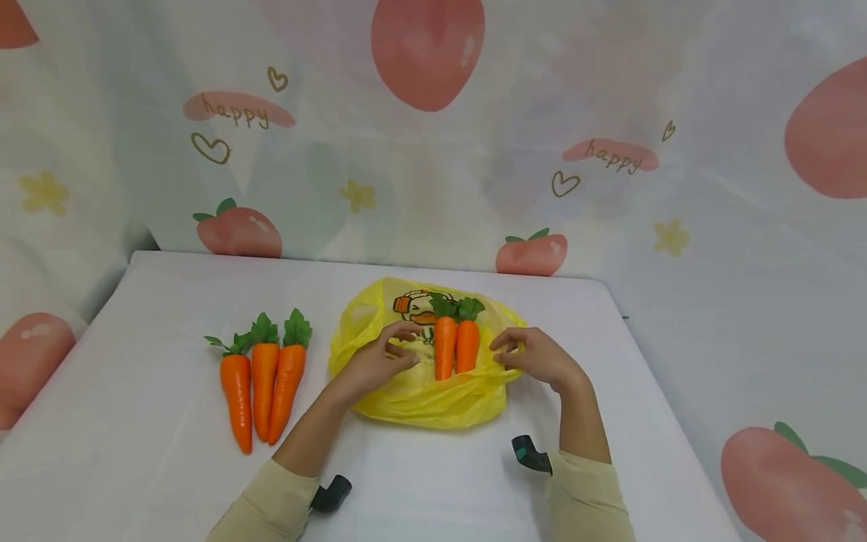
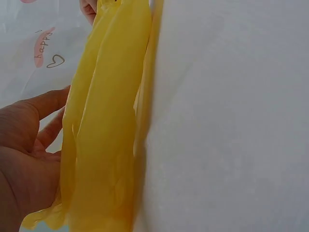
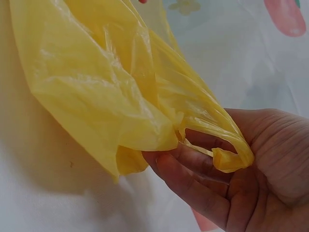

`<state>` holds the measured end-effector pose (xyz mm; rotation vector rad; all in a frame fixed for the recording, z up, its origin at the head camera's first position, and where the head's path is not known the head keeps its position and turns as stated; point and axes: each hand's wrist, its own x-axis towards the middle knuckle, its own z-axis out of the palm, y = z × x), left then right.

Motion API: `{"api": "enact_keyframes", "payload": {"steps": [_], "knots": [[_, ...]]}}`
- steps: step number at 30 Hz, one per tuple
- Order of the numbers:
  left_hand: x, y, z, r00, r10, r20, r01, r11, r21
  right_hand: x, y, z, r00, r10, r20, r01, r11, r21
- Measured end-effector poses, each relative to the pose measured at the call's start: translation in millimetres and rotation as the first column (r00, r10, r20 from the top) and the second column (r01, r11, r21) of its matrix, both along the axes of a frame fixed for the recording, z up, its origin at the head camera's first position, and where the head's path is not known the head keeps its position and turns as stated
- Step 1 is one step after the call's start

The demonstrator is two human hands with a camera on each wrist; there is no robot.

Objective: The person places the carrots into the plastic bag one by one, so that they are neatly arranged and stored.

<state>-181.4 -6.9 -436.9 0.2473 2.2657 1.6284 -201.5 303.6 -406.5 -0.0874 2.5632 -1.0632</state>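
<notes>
A yellow plastic bag (image 1: 433,403) with a printed cartoon face lies on the table. Two toy carrots, the left one (image 1: 444,348) and the right one (image 1: 468,346), rest side by side at its mouth, leafy ends away from me. My left hand (image 1: 382,360) reaches over the bag's left side, its fingers gently bent and apart from the carrots; the left wrist view shows the bag's side partly covering that hand (image 2: 29,150). At the right edge, my right hand (image 1: 538,355) holds the bag, whose handle loop (image 3: 229,157) is caught around the thumb in the right wrist view.
To the left of the bag lie three more toy carrots: a left one (image 1: 236,399), a middle one (image 1: 264,388) and a right one (image 1: 287,391). The white table (image 1: 420,489) meets a fruit-printed cloth backdrop (image 1: 433,188). A dark wrist device (image 1: 332,494) sits below each forearm.
</notes>
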Motion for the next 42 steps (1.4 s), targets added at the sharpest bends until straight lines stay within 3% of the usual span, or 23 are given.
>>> {"api": "enact_keyframes", "payload": {"steps": [5, 15, 25, 32, 42], "knots": [[6.3, -6, 4.9, 1.0, -0.009, 0.001, 0.009, 0.999, -0.044, 0.3, 0, -0.1, 1.0, 0.0, -0.015, 0.0, 1.0, 0.003], [14.2, -12, 14.2, 0.999, -0.031, -0.035, 0.03, 0.999, -0.031, 1.4, -1, -3.0, 1.0, -0.001, -0.016, 0.001, 1.0, -0.009], [18.7, -28, 18.9, 0.989, -0.126, -0.079, 0.129, 0.991, 0.033, 1.7, 0, 0.7, 0.999, 0.008, -0.031, -0.008, 1.0, -0.01], [31.4, -49, 22.3, 0.971, -0.225, -0.085, 0.227, 0.974, 0.007, 0.4, -3, 1.6, 1.0, 0.012, -0.015, -0.012, 1.0, -0.025], [47.4, -69, 29.4, 0.963, -0.241, -0.121, 0.241, 0.97, -0.011, 0.1, -3, -0.1, 1.0, 0.015, -0.016, -0.015, 1.0, -0.026]]}}
